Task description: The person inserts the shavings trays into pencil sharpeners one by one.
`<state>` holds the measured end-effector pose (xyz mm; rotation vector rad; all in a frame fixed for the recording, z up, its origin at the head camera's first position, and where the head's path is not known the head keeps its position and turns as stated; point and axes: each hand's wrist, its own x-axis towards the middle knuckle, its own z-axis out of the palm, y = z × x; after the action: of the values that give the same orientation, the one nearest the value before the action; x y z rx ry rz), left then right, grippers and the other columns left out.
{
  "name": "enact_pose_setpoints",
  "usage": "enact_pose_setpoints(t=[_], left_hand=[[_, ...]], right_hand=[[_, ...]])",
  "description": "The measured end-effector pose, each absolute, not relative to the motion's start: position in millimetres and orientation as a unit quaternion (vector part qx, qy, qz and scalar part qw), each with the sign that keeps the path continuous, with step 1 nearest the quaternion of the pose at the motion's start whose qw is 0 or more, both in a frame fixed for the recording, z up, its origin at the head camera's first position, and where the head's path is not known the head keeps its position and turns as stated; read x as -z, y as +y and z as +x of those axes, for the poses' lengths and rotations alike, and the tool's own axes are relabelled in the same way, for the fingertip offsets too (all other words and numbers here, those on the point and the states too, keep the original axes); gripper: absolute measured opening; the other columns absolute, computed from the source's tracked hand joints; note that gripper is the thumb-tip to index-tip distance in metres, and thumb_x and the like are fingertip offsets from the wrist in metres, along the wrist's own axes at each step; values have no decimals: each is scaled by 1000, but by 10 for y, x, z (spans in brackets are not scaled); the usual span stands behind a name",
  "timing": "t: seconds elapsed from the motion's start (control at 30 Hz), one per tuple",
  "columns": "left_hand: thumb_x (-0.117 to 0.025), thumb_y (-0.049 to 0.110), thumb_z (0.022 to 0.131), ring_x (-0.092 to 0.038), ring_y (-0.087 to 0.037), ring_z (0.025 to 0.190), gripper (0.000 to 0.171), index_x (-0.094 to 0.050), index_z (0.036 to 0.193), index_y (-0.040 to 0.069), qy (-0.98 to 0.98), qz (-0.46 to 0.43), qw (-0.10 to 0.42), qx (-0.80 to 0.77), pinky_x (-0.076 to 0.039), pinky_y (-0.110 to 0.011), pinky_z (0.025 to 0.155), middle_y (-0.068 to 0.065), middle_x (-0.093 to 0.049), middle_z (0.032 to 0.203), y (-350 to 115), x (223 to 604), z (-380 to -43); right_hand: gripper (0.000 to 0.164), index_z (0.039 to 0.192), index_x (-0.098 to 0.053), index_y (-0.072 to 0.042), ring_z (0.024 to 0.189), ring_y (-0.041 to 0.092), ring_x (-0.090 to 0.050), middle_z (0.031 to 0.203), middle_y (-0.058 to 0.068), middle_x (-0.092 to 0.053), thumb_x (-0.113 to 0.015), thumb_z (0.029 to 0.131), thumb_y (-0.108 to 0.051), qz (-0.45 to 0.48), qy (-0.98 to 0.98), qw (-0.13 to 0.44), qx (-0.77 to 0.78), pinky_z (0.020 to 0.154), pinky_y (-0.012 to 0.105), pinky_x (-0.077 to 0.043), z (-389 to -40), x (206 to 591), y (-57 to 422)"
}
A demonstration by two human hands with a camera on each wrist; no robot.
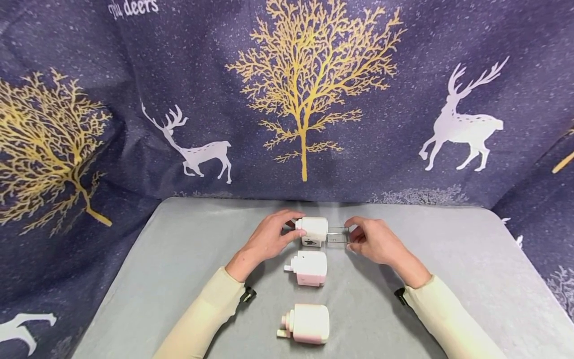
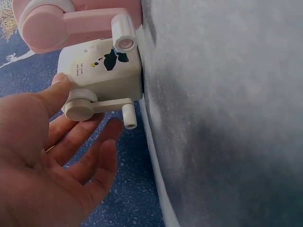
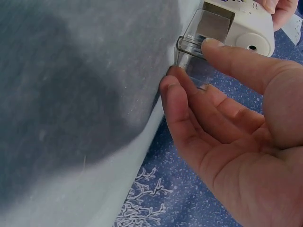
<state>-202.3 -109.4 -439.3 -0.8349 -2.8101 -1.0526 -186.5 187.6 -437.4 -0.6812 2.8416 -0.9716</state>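
A white crank pencil sharpener (image 1: 314,227) with a dark printed picture stands at the back of the table. My left hand (image 1: 265,238) holds it at the crank end, thumb on one side and fingers on the other. In the left wrist view its crank handle (image 2: 129,117) sticks out beside the fingers. On the opposite end, a clear shavings drawer (image 3: 213,24) sits partly out of the body. My right hand (image 1: 375,241) pinches that drawer's outer end between thumb and fingers. Part of the drawer is hidden by the thumb.
Two more crank sharpeners stand in a row towards me: a white-and-pink one (image 1: 311,269) just in front, and another pale pink one (image 1: 310,324) nearer. A dark blue cloth (image 1: 358,169) with trees and deer hangs behind the grey table (image 1: 179,259).
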Motion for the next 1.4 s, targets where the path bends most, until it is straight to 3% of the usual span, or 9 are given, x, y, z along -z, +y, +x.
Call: enact_pose_setpoints(t=[1.1, 1.4], left_hand=[[-62, 46, 92, -59, -10, 100, 51, -58, 137, 22, -902, -265, 6, 342, -50, -35, 88, 13, -57, 125, -1090, 4401, -2019], [-62, 46, 91, -59, -8, 98, 51, -58, 136, 21, -900, -263, 4, 347, -51, -33, 86, 12, -58, 123, -1089, 4412, -2028]], right_hand=[[46, 116, -63, -5, 76, 12, -66, 85, 0, -70, -81, 74, -8, -227, 910, 29, 346, 72, 34, -57, -1906, 4413, 1764], [48, 118, -62, -5, 76, 11, -65, 85, -3, -67, -81, 75, -9, -210, 903, 57, 370, 71, 30, -56, -1920, 4433, 1742]])
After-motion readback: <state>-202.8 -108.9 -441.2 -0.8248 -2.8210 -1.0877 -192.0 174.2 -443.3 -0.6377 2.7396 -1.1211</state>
